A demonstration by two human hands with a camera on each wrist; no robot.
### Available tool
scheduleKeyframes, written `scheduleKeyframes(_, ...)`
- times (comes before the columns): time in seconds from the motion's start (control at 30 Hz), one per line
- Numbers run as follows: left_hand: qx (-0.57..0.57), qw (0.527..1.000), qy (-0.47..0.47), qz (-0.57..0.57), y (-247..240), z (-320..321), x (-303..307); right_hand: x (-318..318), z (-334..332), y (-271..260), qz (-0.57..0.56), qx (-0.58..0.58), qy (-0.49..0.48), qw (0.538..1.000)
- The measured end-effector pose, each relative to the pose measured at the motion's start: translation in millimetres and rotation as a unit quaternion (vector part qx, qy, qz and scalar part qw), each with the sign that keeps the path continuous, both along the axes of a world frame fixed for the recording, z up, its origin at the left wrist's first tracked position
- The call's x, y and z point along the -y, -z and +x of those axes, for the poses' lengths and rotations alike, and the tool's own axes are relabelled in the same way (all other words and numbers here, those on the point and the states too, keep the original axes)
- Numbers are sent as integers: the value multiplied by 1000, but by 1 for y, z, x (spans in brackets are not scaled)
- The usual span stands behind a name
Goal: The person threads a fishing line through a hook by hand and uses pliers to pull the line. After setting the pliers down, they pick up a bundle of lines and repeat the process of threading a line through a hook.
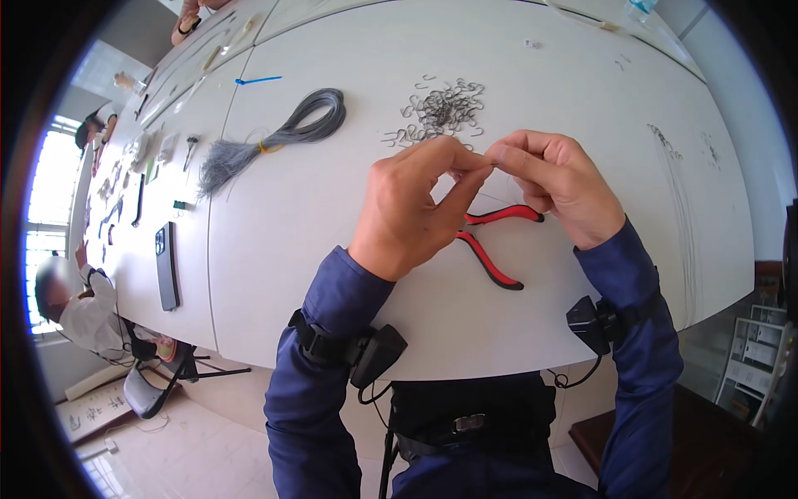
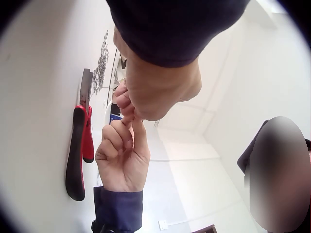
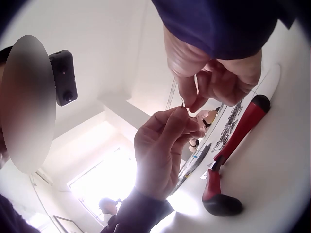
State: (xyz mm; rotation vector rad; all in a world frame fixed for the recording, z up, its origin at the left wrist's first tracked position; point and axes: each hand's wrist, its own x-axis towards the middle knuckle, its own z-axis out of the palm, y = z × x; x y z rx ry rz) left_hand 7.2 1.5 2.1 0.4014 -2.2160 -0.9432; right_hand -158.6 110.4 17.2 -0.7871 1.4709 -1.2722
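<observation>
My left hand [image 1: 411,200] and right hand [image 1: 569,179] meet fingertip to fingertip above the white table [image 1: 582,333]. In the right wrist view, a tiny dark hook [image 3: 182,104] pokes out at my left thumb and index finger, which pinch it. My right thumb and index finger pinch close against it, on what looks like a thin line; the fingers mostly hide it. Below the hands lie red-and-black pliers [image 1: 492,263], handles spread, their head hidden behind my left hand. A pile of small bent metal hooks [image 1: 445,108] lies just beyond.
A grey bundle of strands [image 1: 320,116], tied in yellow, lies left of the pile. Farther left are a blue strip [image 1: 259,80] and a phone [image 1: 167,266]. Long thin strands with hooks [image 1: 677,191] stretch along the right. Another person [image 1: 91,299] sits at the left.
</observation>
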Motion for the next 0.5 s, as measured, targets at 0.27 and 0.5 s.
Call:
scheduleKeyframes(0.27,-34,999,2,14,6,-4,3,2,-4,9,-14,-30,4,999)
scheduleKeyframes(0.5,-141,918,-25,371,-5,-1,11,-2,-2,-5,-44,-126,-16,991)
